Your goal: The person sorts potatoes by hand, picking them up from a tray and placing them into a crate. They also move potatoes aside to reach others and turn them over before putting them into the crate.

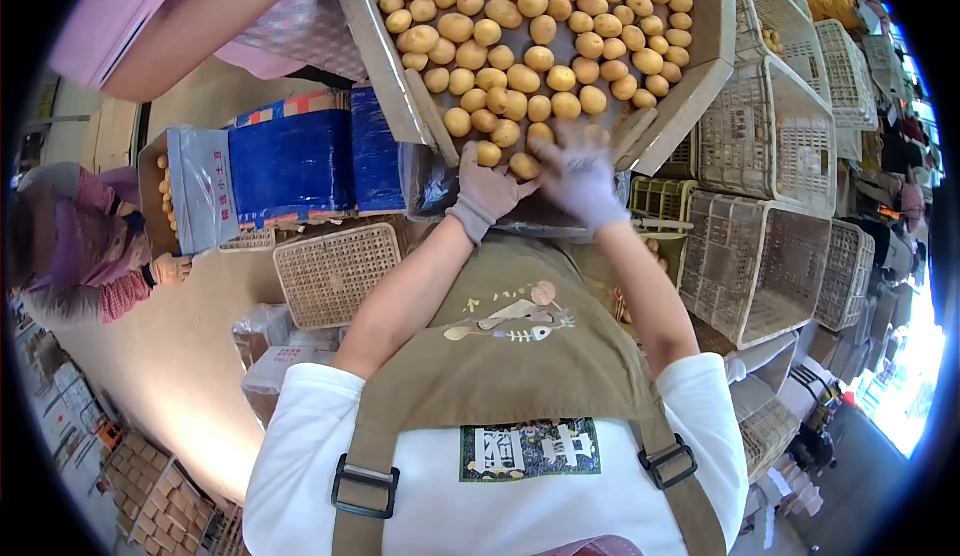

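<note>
Many small yellow potatoes (522, 78) lie on a sorting tray (712, 16) with raised sides that narrow toward me. At its near opening, my left hand (486, 192) wears a pale glove. Its fingers and thumb are apart, curved beside a potato (488, 153); no firm grip shows. Another potato (524, 166) is between my two hands. My right hand (582, 178), also gloved, reaches over the opening beside the potatoes, its fingers smeared by motion. Under the opening is a dark plastic liner (428, 184), partly hidden by my hands.
Stacked plastic crates (752, 256) stand close on the right. At left are a blue-covered carton (290, 168), an upturned crate (338, 274) and an open box (200, 191) with potatoes. A co-worker's arm (215, 21) is at the upper left; another person (85, 241) is farther left.
</note>
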{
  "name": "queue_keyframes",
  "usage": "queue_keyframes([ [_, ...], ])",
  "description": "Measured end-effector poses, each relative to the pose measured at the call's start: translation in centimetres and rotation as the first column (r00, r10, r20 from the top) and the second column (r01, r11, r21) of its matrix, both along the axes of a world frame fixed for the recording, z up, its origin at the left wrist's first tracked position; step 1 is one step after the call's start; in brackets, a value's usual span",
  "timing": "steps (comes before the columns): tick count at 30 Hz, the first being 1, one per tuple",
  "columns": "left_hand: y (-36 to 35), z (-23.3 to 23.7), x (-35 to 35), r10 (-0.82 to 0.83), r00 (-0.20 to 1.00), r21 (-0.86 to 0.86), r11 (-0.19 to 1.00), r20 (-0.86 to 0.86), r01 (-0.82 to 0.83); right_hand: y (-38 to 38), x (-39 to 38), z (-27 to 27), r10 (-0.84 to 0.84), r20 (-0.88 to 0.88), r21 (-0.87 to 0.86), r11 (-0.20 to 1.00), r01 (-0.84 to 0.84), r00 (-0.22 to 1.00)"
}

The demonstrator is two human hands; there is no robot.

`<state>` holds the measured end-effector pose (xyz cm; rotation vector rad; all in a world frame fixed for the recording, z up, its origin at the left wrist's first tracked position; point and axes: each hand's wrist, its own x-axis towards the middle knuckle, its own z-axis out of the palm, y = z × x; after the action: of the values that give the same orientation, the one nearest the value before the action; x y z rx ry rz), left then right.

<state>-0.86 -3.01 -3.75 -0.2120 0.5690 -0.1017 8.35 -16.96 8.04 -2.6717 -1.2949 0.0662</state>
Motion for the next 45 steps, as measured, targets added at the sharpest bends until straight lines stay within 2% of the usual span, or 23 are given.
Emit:
queue_keyframes([
  [1, 0.0, -0.8, -0.2, -0.044, 0.998, 0.153, 0.987, 0.038, 0.038, 0.1, 1.8, -0.4, -0.049, 0.205, -0.049, 0.997, 0.06, 0.978],
  [3, -0.6, -2.9, -0.4, -0.114, 0.993, 0.228, 0.967, -0.02, 0.116, 1.5, 2.5, -0.5, -0.207, 0.214, 0.103, 0.977, 0.189, 0.954],
  [5, -0.9, -3.9, -0.7, -0.149, 0.989, 0.246, 0.959, 0.006, 0.143, 3.4, 1.0, 0.2, 0.169, 0.082, 0.108, 0.978, -0.177, 0.982],
  [6, -0.8, -3.5, -0.7, -0.102, 0.976, 0.181, 0.981, 0.193, 0.067, 3.5, 0.1, -0.6, 0.265, 0.088, 0.023, 0.963, -0.268, 0.96],
  [9, 0.1, -1.5, -1.1, -0.096, 0.989, 0.354, 0.934, 0.11, 0.051, 1.2, 1.9, -0.7, -0.084, 0.153, -0.08, 0.992, 0.097, 0.985],
  [11, 0.2, -1.1, -1.7, -0.094, 0.979, 0.427, 0.904, 0.179, 0.009, -0.8, 2.5, -2.5, -0.123, 0.031, -0.145, 0.981, 0.126, 0.992],
  [13, 0.6, 0.2, -1.3, -0.112, 0.96, 0.5, 0.865, 0.257, -0.033, -1.0, 2.2, -2.0, -0.077, 0.057, -0.241, 0.966, 0.089, 0.995],
  [14, 0.9, 1.3, -1.4, -0.016, 0.991, 0.231, 0.973, 0.134, -0.015, -1.0, 2.2, -1.7, -0.084, 0.046, -0.248, 0.964, 0.093, 0.995],
  [22, 0.9, 1.2, -0.7, -0.045, 0.999, 0.137, 0.989, -0.004, 0.045, -0.8, 2.1, -1.5, -0.099, 0.041, -0.239, 0.965, 0.106, 0.994],
  [25, 0.8, 1.4, -0.5, -0.044, 0.998, 0.147, 0.988, -0.054, 0.052, -0.7, 1.9, -1.4, -0.084, 0.084, -0.15, 0.984, 0.096, 0.993],
  [27, 0.9, 1.6, -0.3, -0.056, 0.997, 0.127, 0.99, -0.052, 0.062, 0.5, 1.4, -1.2, -0.107, 0.08, 0.064, 0.993, 0.102, 0.991],
  [29, 1.1, 1.5, -0.3, -0.085, 0.996, 0.071, 0.994, 0.011, 0.084, 3.4, 0.5, 0.6, 0.097, -0.023, 0.217, 0.972, -0.09, 0.995],
  [30, 1.0, 1.4, -0.4, -0.101, 0.994, 0.042, 0.994, 0.04, 0.099, 4.7, -0.5, -0.6, 0.138, -0.086, 0.167, 0.978, -0.122, 0.987],
  [31, 0.7, 1.2, -0.4, -0.094, 0.995, 0.082, 0.992, 0.021, 0.092, 6.3, -1.3, -0.8, 0.113, -0.181, -0.078, 0.989, -0.129, 0.977],
  [33, 0.8, 1.2, 0.0, -0.074, 0.997, 0.172, 0.982, -0.008, 0.074, 7.9, -1.6, -1.6, 0.069, -0.159, -0.277, 0.955, -0.112, 0.985],
  [36, 0.9, 2.1, -0.3, -0.081, 0.997, 0.133, 0.988, 0.007, 0.079, 7.7, -0.5, -1.4, 0.069, -0.271, -0.216, 0.968, -0.13, 0.96],
  [39, 1.0, 0.6, -0.4, -0.112, 0.992, 0.116, 0.988, 0.059, 0.105, 3.3, 0.3, -0.6, 0.204, -0.163, 0.367, 0.921, -0.133, 0.965],
  [40, 0.9, 0.8, -0.5, -0.124, 0.992, 0.204, 0.972, 0.016, 0.119, 1.8, 1.2, 2.6, 0.195, -0.139, 0.332, 0.933, -0.14, 0.971],
  [41, 1.0, 2.7, -0.4, -0.069, 0.998, 0.188, 0.98, 0.0, 0.068, 0.3, 2.2, 5.3, 0.161, 0.0, 0.448, 0.883, -0.144, 0.987],
  [42, 1.0, 2.5, -0.5, -0.055, 0.998, 0.142, 0.989, 0.018, 0.052, -4.3, 5.0, 3.9, 0.01, 0.116, 0.39, 0.919, -0.054, 0.993],
  [43, 1.1, 2.2, -0.4, -0.044, 0.998, 0.098, 0.994, 0.039, 0.04, -8.4, 7.3, 4.2, -0.216, 0.081, 0.402, 0.9, 0.166, 0.973],
  [44, 0.9, 1.2, -0.3, -0.067, 0.995, 0.206, 0.977, 0.076, 0.05, -9.9, 8.2, 5.6, -0.446, 0.374, 0.352, 0.879, 0.32, 0.813],
  [45, 0.6, 0.8, -0.1, -0.098, 0.989, 0.312, 0.948, 0.111, 0.059, -9.9, 8.2, 6.3, -0.49, 0.466, 0.358, 0.866, 0.35, 0.737],
])
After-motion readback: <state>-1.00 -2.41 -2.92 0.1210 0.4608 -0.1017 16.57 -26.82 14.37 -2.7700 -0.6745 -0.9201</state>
